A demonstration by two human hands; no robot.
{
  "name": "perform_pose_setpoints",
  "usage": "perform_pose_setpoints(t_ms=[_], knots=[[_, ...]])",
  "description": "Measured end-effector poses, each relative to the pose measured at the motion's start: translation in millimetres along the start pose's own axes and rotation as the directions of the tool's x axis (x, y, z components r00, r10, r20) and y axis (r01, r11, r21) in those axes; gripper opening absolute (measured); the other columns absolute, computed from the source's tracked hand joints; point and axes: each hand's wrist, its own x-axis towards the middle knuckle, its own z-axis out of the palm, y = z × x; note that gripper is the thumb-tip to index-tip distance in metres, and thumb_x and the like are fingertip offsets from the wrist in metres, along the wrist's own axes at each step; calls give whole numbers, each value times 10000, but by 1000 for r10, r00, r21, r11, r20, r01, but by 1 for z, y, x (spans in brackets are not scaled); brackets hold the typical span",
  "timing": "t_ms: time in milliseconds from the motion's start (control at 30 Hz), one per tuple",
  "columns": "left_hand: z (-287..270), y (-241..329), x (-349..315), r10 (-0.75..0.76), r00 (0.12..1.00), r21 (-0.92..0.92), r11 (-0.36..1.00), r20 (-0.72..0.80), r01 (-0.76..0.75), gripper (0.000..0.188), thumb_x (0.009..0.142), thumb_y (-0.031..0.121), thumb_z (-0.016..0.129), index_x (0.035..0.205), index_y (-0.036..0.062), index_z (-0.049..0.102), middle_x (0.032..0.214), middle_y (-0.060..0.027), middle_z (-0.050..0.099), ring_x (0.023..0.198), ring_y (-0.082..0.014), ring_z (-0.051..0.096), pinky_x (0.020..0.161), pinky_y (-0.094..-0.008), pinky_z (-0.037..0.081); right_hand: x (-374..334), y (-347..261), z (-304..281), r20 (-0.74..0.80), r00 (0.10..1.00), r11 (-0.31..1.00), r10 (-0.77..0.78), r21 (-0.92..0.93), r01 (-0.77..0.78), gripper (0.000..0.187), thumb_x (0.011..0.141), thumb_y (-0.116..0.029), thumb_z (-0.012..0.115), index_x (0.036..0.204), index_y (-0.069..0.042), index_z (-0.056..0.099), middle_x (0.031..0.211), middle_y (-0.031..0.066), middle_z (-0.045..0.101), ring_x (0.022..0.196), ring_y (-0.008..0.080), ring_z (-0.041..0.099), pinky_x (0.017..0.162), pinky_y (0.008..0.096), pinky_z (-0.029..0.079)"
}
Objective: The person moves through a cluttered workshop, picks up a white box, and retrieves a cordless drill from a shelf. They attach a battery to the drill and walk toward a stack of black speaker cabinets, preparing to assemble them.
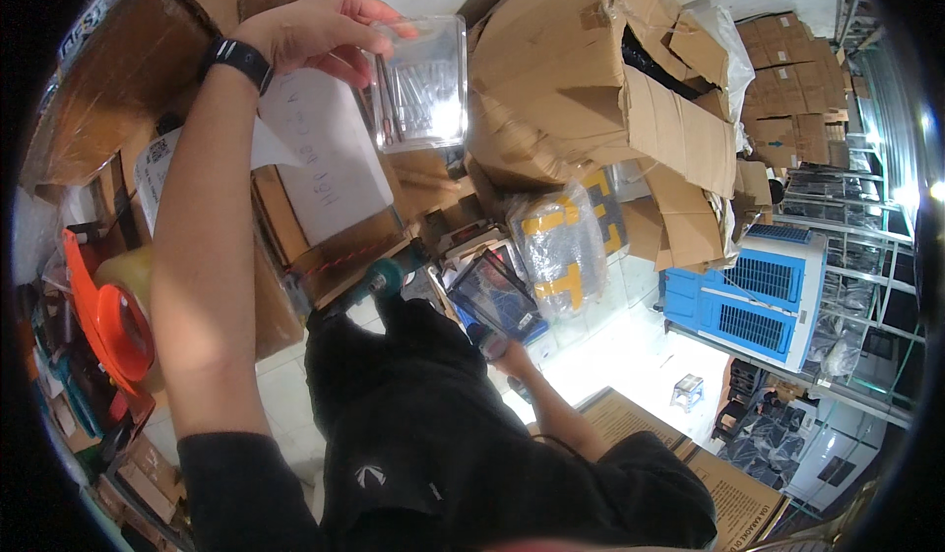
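Note:
My left hand (340,35), with a black band on its wrist, is raised at the upper left. Its fingers grip the edge of a clear plastic box (423,80), and several slim metal pieces show inside. The box is tilted and catches a bright glare. Lower down, near my waist, my right hand (512,358) is closed around something dark that I cannot make out, partly hidden by the hand. Left of it, by my dark clothing, is a teal and black tool (384,276); its kind is unclear.
A large open cardboard box (561,70) stands beside the plastic box. Below it lies a wrapped package with yellow tape (556,257). A white sheet with handwriting (330,163) covers a carton. An orange plastic object (108,316) is at left, a blue and white appliance (758,291) at right.

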Motion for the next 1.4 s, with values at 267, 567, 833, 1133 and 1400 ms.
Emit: perform_pose_setpoints(t_ms=[267,567,833,1133,1400], knots=[[1,2,-1,27,999,42,999,34,-28,493,874,253,670,1330,86,582,892,4,655,721,-65,641,723,-234,595,5,18,11,-81,988,986,-132,90,140,340,719,-204,735,981,3,675,819,222,703,790,339,708,694,418,545],[3,7,-3,52,996,3,999,69,-52,522,859,237,678,1335,54,568,894,-17,658,743,-71,656,735,-216,596,24,48,25,-70,997,940,41,342,-14,302,725,-192,741,953,0,690,687,135,697,651,246,717,651,377,556],[5,8,-4,47,996,17,999,77,-48,535,858,245,680,1342,50,562,924,-29,669,768,-75,660,740,-214,592,25,47,19,-120,992,986,-26,160,45,197,752,-139,722,907,-19,721,718,83,690,638,177,669,591,336,522],[5,3,-1,18,997,15,1000,77,-19,479,872,262,683,1316,103,600,1000,-25,669,765,-68,656,717,-205,584,29,48,21,-102,993,997,-50,59,57,306,655,-148,775,897,23,697,779,192,698,782,305,701,668,408,535],[8,3,-1,13,999,26,1000,50,-14,449,888,260,668,1298,86,609,969,-37,688,741,-69,666,688,-206,585,16,25,4,-86,996,999,19,50,-14,336,604,-135,797,875,32,693,823,259,688,880,411,684,738,458,538]])
